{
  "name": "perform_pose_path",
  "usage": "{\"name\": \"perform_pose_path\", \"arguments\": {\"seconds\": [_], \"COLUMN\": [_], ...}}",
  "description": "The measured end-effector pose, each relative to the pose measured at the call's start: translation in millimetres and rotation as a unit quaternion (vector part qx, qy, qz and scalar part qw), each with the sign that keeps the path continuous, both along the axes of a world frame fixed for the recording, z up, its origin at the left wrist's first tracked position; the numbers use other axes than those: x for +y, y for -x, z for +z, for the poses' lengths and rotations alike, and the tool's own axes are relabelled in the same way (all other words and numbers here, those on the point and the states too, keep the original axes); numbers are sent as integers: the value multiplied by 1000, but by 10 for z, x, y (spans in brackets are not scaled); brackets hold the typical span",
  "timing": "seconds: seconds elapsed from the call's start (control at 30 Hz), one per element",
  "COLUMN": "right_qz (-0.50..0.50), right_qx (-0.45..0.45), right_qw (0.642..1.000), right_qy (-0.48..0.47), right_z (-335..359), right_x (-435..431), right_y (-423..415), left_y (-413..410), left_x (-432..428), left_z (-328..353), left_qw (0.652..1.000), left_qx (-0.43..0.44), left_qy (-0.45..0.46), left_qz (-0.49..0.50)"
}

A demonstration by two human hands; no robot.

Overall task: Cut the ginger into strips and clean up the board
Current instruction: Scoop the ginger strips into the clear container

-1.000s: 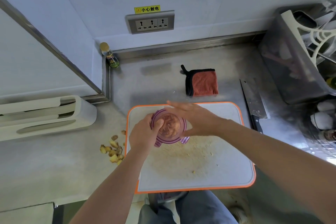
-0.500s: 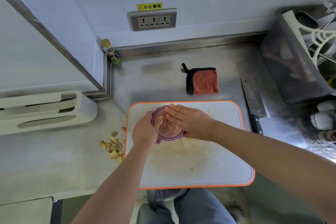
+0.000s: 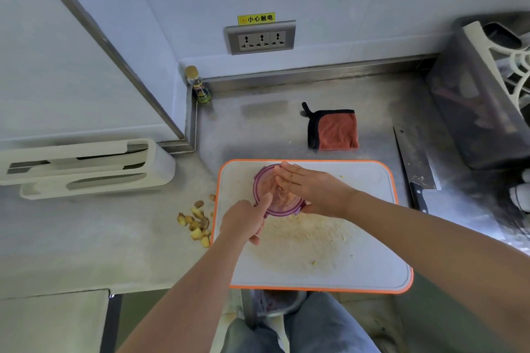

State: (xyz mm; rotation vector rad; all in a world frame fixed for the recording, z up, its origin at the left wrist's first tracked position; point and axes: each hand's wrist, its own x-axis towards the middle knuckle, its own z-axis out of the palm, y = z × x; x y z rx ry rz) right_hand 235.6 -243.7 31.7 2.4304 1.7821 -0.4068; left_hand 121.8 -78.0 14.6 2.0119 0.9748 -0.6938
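Note:
A white cutting board (image 3: 364,261) with an orange rim lies on the steel counter, stained with ginger residue and a few crumbs. At its far left stands a round clear container (image 3: 261,182) with a purple clip lid and pinkish contents. My right hand (image 3: 312,188) lies flat on the lid with straight fingers. My left hand (image 3: 243,221) is at the container's near-left edge, its index finger stretched onto the lid rim and the other fingers curled. Ginger peel scraps (image 3: 196,225) lie in a heap on the counter just left of the board.
A cleaver (image 3: 415,163) lies right of the board, blade pointing away. A folded orange-black cloth (image 3: 334,130) sits behind the board. A small bottle (image 3: 199,86) stands in the corner, a dark bin (image 3: 473,112) at the right, a white rack (image 3: 86,166) at the left.
My right hand has come down flat onto the lid. My left hand has slipped from gripping the container's side to its near edge, index finger on the rim.

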Motion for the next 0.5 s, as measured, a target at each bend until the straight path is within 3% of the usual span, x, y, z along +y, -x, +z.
{"name": "perform_pose_path", "arguments": {"seconds": [0.37,0.43,0.5], "right_qz": [-17,-38,-84], "right_qx": [53,94,195], "right_qw": [997,993,975], "right_qy": [-46,-65,-73], "right_z": [-85,-131,-103], "right_x": [-25,-44,-66], "right_y": [-14,-34,-50], "left_y": [-40,-25,-21], "left_x": [-10,-7,3], "left_z": [-238,-209,-177], "left_qw": [999,998,998], "left_qx": [-35,-43,-47], "left_qy": [27,40,47], "left_qz": [-7,0,0]}}
